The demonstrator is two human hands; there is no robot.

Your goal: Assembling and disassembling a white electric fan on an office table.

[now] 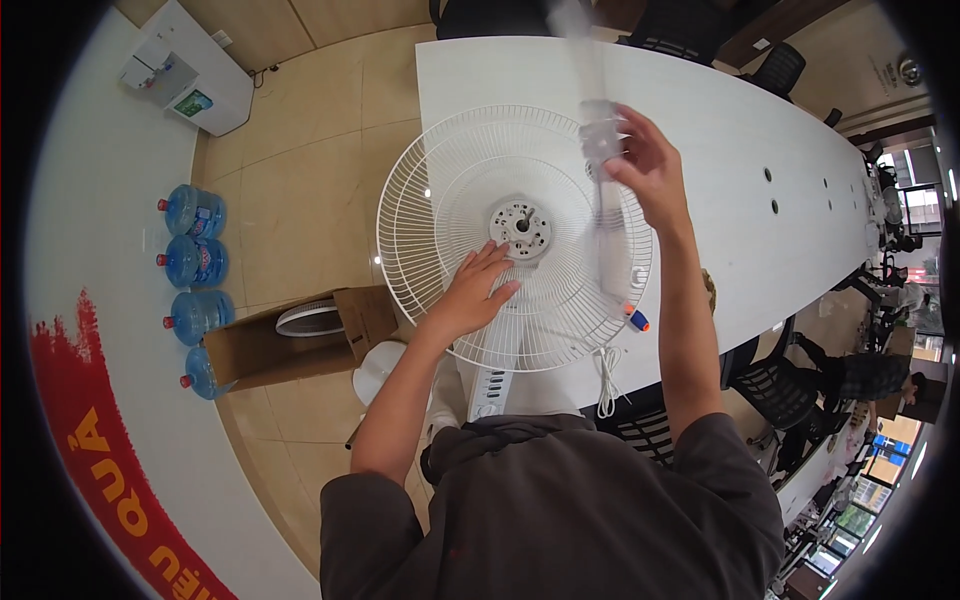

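Observation:
A round white wire fan grille (400,285) lies over the near left part of the white table and sticks out past its edge. At its middle is the motor plate (512,242) with a shaft. My left hand (466,294) rests on the grille just below that plate, fingers spread. Above the grille's right side, my right hand (650,170) grips a translucent fan blade (601,138) near its hub. The blade is tilted edge-on and smeared by motion. Below the grille, close to my body, is a white fan control panel (491,390) with several dark buttons.
A blue-and-orange tool handle (637,319) and a coiled white cord (608,383) lie at the table's (720,130) near edge. On the floor at left stand an open cardboard box (270,365), several blue water bottles (190,262) and a water dispenser (205,80). Chairs (775,385) line the table.

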